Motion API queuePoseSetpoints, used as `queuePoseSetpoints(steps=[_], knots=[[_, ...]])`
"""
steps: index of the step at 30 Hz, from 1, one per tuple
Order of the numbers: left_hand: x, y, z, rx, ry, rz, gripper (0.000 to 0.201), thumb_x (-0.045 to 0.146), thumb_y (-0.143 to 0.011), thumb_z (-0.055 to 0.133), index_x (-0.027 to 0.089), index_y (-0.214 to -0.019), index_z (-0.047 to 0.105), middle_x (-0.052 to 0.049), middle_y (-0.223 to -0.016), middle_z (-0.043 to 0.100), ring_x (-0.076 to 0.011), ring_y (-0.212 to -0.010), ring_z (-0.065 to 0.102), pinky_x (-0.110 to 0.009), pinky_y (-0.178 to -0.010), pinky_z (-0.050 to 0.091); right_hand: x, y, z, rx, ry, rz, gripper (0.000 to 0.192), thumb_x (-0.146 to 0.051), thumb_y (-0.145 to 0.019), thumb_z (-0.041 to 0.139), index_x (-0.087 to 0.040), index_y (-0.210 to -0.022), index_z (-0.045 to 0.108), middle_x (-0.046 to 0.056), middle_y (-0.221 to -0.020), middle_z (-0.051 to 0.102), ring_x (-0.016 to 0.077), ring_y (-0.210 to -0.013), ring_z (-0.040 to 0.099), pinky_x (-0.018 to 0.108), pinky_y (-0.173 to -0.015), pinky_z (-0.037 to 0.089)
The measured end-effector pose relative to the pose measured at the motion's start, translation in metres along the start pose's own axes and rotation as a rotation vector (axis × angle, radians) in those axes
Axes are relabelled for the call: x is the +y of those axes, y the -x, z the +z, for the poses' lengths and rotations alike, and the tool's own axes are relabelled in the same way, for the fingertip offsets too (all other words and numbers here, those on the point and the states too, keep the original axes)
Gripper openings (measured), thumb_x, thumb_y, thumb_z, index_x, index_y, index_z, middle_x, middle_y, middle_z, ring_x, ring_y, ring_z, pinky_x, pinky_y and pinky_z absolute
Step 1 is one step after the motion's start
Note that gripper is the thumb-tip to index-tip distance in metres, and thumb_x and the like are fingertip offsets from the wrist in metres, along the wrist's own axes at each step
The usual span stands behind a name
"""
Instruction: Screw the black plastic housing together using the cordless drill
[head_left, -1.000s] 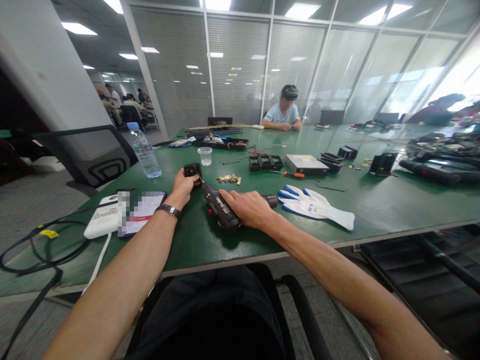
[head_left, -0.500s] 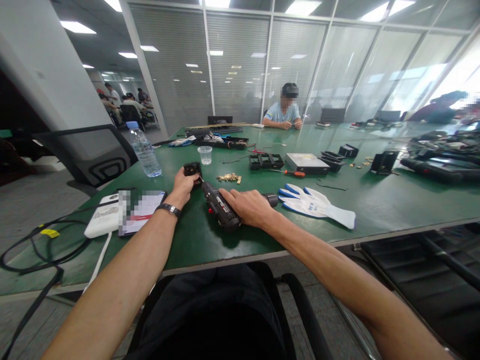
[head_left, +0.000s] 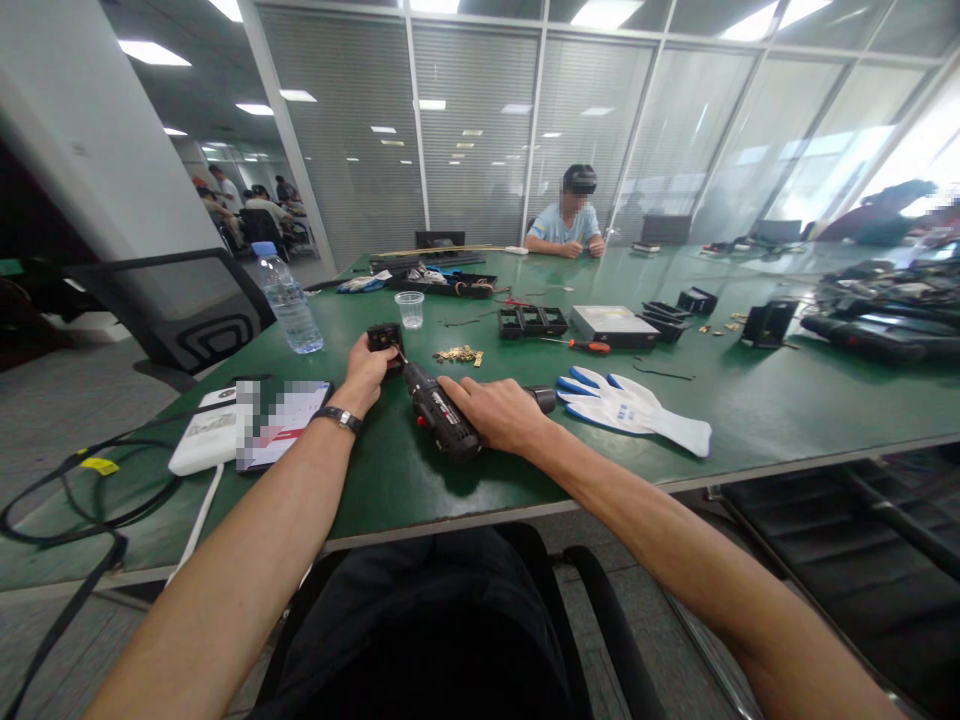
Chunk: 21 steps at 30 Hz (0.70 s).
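Near the table's [head_left: 390,490] front edge, the right hand [head_left: 491,412] grips the driver [head_left: 442,420], bit on the black part [head_left: 384,340] that the left hand's [head_left: 365,375] closed fingers hold.

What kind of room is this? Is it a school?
Probably an office meeting room used as a workshop: glass partition walls, a long green table strewn with parts, and the right hand gripping an electric screwdriver.
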<state>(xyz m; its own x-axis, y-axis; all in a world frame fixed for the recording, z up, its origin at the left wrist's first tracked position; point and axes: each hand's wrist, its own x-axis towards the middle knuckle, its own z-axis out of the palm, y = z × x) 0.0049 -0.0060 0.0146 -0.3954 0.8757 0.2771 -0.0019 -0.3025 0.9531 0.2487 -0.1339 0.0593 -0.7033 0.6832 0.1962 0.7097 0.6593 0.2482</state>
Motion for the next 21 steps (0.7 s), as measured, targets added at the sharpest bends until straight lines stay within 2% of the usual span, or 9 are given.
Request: queuePoseSetpoints(steps=[21], knots=[[-0.0013, -0.0011, -0.0006, 0.006, 0.002, 0.001, 0.033, 0.010, -0.059, 0.065, 0.017, -0.090, 0.059, -0.002, -0.082, 0.064, -0.0143, -0.069, 0.061, -0.031, -0.067, 0.052, -0.0001, -0.0009, 0.0015, 0.007, 0.009, 0.007, 0.072, -0.032, -0.087, 0.050, -0.022, -0.146, 0.011, 0.014, -0.116, 0.059, 0.0265, -0.085, 0.065, 0.035, -0.069, 0.048]])
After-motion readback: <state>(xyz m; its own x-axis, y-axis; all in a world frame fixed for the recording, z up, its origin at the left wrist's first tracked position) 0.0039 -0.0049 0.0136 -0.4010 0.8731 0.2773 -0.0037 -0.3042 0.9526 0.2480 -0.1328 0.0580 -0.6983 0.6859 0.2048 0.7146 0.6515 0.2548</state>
